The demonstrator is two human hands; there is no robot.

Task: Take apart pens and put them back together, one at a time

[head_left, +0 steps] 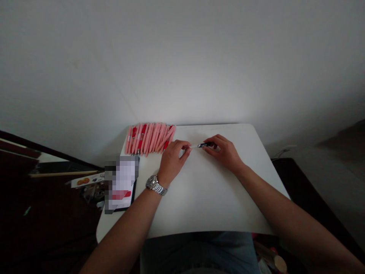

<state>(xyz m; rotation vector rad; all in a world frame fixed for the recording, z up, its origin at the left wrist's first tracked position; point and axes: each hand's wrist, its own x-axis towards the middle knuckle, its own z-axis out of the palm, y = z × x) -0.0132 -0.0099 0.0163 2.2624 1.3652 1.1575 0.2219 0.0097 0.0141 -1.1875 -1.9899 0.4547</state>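
Both hands meet over the far middle of a small white table [205,198]. My left hand [172,160], with a metal watch on the wrist, pinches the pale end of a thin pen-like stick [201,145]. My right hand [224,152] grips the dark end of the same stick between thumb and fingers. Just left of my left hand lies a row of several pink and red pens [149,137], packed side by side at the table's far left corner.
A dark clipboard with a blurred-out sheet [121,182] lies at the table's left edge. A plain wall stands right behind the table. Dark clutter and a floor lie left of it; my lap is below the front edge.
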